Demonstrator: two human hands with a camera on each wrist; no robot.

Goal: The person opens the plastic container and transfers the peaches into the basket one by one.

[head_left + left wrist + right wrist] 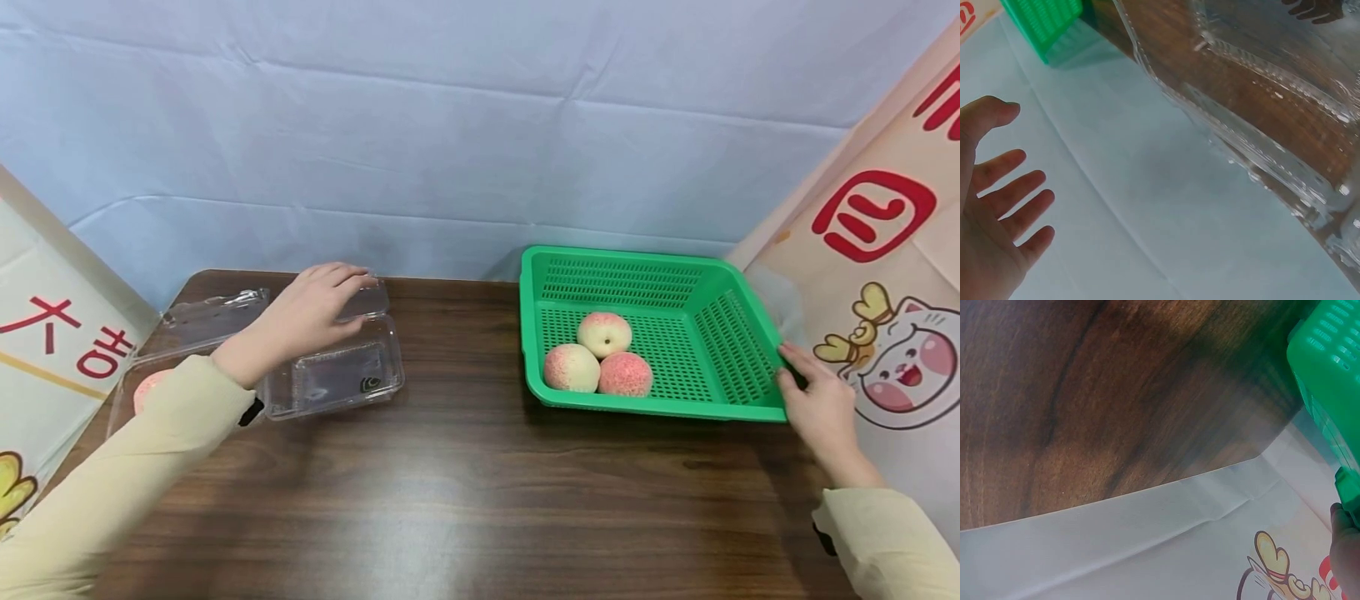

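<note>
My left hand hovers above a clear plastic clamshell box on the left of the table, its fingers spread and holding nothing in the left wrist view. On the right, my right hand grips the right rim of a green plastic basket, thumb on the inner side. Three pink-and-cream peaches sit together in the basket's near left corner: a paler peach behind, a cream peach and a pinker peach in front. Another peach shows at far left, partly hidden by my sleeve.
More clear plastic packaging lies at the table's back left. The brown wooden table backs onto a pale blue cloth. Printed cloths stand at both sides, the right printed cloth close beside my right hand.
</note>
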